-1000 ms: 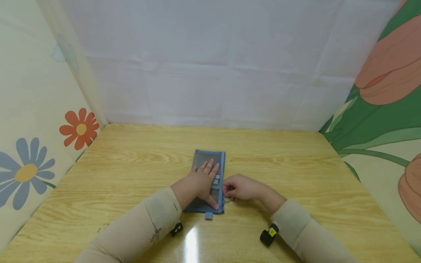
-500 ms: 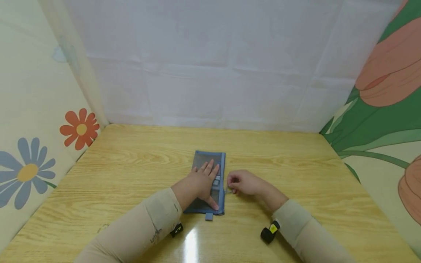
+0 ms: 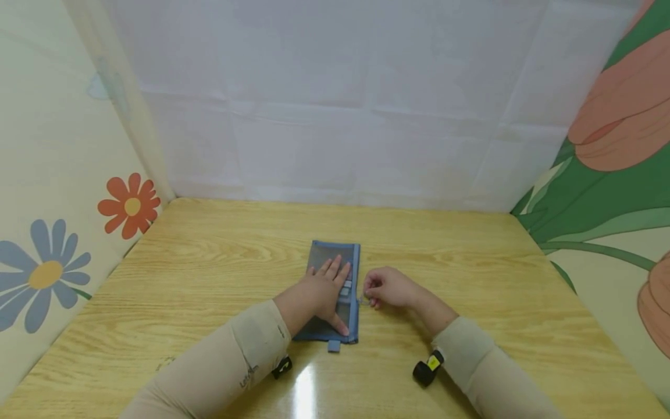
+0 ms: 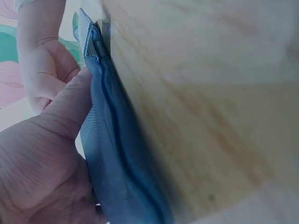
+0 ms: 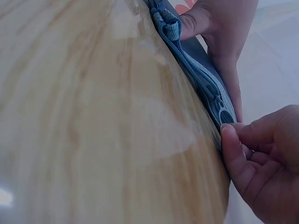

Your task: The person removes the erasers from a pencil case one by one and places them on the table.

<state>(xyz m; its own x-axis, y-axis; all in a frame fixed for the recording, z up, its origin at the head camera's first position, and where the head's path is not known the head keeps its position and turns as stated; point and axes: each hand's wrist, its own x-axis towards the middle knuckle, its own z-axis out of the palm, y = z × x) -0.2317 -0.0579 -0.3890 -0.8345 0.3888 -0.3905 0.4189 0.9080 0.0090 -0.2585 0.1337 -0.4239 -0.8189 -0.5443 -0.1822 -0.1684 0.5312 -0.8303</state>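
Observation:
A blue zippered mesh pouch (image 3: 323,254) lies flat on the wooden table, its zipper edge on the right. My left hand (image 3: 321,294) rests on the pouch with fingers spread, pressing it down. Beside the right edge, my right hand (image 3: 391,289) pinches the zipper pull (image 5: 226,115) between thumb and forefinger. In the right wrist view the pull's loop stands out from the zipper, and the zipper tape looks parted on the side toward the fabric tab (image 5: 173,30). Part of the pouch's middle is hidden under my left hand.
The wooden table (image 3: 220,250) extends around the pouch. A white cloth (image 3: 335,116) hangs behind it, with flower-printed panels to the left and right. A black wrist strap piece (image 3: 428,368) hangs by my right sleeve.
My right hand has moved a little away from me along the pouch's right edge and slightly outward, with the zipper pull in its pinch. The left hand stays in place on the pouch.

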